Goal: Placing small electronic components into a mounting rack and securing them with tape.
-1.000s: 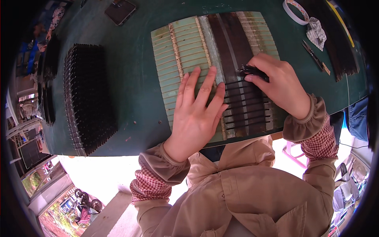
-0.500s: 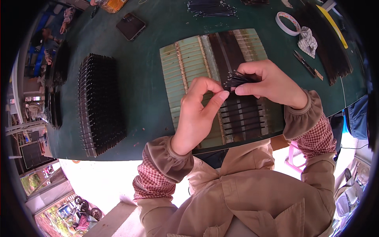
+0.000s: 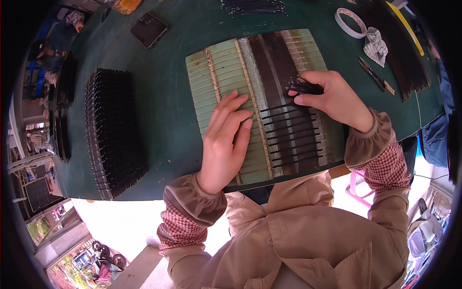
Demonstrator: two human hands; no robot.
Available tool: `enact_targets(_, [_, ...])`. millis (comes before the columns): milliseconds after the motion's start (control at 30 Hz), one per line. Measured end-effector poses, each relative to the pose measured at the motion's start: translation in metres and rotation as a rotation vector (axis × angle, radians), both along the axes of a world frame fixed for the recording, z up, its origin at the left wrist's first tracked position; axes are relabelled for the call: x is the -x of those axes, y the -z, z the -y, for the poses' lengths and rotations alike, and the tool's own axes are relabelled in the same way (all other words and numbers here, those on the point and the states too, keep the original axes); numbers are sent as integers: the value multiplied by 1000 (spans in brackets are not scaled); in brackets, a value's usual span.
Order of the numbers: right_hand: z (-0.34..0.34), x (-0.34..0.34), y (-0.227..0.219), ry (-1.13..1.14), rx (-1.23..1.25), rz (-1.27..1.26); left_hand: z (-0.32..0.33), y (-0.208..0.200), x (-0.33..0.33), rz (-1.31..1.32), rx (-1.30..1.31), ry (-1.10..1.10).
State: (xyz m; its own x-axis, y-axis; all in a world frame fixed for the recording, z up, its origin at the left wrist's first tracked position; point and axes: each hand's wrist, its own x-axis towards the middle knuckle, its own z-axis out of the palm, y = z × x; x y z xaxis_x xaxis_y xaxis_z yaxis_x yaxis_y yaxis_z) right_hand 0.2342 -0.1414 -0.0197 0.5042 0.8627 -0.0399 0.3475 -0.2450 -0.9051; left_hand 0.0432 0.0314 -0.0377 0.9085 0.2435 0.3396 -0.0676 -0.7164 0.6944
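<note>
My right hand (image 3: 339,98) is closed around a bundle of thin black wire-like pieces (image 3: 304,86) with pale tips. It hovers over the right part of a green, grooved board (image 3: 199,70). Down the board runs a dark brown strip (image 3: 262,58) with a grey line along it. Several thin black pieces (image 3: 294,136) lie across the strip in parallel, evenly spaced, from its near end up to below my right hand. My left hand (image 3: 224,144) is open over the board's left half, fingers loosely bent and apart, with nothing in them.
At the left stands a stack of black pieces (image 3: 115,130). A phone-like dark object (image 3: 149,30) lies farther back, and loose black pieces (image 3: 252,6) lie at the far edge. To the right are a tape roll (image 3: 350,23), a crumpled cloth (image 3: 375,46), scissors (image 3: 375,76) and long black strands (image 3: 404,62).
My left hand has drawn back leftward from the bundle and its pinch has opened. A black piece now lies across the strip beyond the others. My right hand has shifted slightly right with the bundle.
</note>
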Motion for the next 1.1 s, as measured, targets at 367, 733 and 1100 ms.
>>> enact_targets(367, [2,22,2,109,102,587,18,-12,-1,-126,-421,74])
enact_targets(733, [-9,3,-32,-130,61,-295,15,-19,-29,-178,398,70])
enact_targets(1100, [-11,-6,-23,-119,56,-303,3,-8,-31,-7,694,69])
